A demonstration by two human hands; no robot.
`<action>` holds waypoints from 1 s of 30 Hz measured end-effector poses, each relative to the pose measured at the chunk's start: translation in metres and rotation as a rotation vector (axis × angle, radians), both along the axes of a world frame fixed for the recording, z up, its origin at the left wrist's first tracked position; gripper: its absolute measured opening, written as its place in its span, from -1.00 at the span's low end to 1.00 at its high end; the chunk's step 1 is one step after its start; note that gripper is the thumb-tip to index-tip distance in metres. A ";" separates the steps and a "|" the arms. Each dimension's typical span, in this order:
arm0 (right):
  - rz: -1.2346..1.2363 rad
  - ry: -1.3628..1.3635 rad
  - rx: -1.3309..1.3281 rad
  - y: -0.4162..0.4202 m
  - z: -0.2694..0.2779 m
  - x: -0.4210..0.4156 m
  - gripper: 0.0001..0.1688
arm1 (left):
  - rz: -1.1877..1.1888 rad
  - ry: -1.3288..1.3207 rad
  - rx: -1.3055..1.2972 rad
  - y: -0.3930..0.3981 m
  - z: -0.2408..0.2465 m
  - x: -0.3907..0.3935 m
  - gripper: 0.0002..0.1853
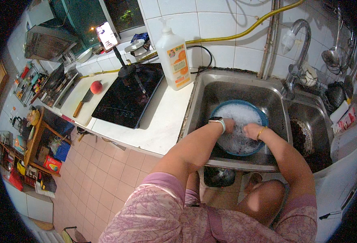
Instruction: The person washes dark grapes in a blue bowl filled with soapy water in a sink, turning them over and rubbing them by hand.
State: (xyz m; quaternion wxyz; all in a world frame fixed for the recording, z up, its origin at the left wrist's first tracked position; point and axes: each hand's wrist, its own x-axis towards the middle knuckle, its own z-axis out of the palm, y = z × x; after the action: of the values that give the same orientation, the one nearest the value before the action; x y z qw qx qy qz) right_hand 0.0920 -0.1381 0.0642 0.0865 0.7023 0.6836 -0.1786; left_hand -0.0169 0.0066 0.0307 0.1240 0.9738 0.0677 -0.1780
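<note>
Both hands reach into a round blue basin [263, 114] of soapy water, which sits in the larger bowl of a stainless steel sink [242, 81]. White foam [240, 110] covers most of the water. My left hand [229, 124], below a smartwatch [217, 120] with a pale strap, dips into the suds with its fingers hidden. Close beside it, my right hand [251, 131] is partly sunk in the foam, fingers curled; a yellow bangle [261, 133] circles that wrist. Whether either hand grips something under the water is not visible.
A chrome faucet [308, 39] rises behind the sink, beside a smaller bowl [315, 112]. Left of the sink stand a large pump bottle [173, 57] and a black induction cooktop [126, 103]. Farther left, a cutting board [72, 104] bears a knife [82, 104] and a peach [96, 87].
</note>
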 end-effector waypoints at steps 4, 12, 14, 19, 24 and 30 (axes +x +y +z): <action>-0.022 0.079 0.054 -0.008 0.007 -0.004 -0.78 | 0.076 -0.077 0.019 -0.001 -0.007 -0.001 -0.68; 0.053 -0.105 -0.055 -0.002 0.003 -0.003 -0.72 | 0.024 0.014 0.069 -0.004 0.004 -0.003 -0.72; -0.049 -0.017 0.016 -0.005 0.003 -0.002 -0.72 | -0.036 0.055 0.170 -0.003 -0.001 -0.002 -0.70; -0.026 -0.039 0.018 -0.008 0.002 0.000 -0.74 | 0.083 0.037 0.050 -0.018 0.022 -0.005 -0.59; -0.036 -0.075 0.001 -0.001 0.010 -0.009 -0.73 | 0.200 -0.039 -0.038 -0.011 0.013 -0.008 -0.59; -0.041 -0.100 0.005 -0.008 -0.009 0.011 -0.74 | 0.031 -0.095 0.037 -0.012 0.026 -0.007 -0.64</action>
State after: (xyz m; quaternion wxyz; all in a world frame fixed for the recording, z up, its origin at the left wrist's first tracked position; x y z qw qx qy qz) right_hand 0.1030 -0.1461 0.0547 0.1153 0.7243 0.6645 -0.1433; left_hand -0.0237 -0.0054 0.0563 0.1116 0.9822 0.0799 -0.1281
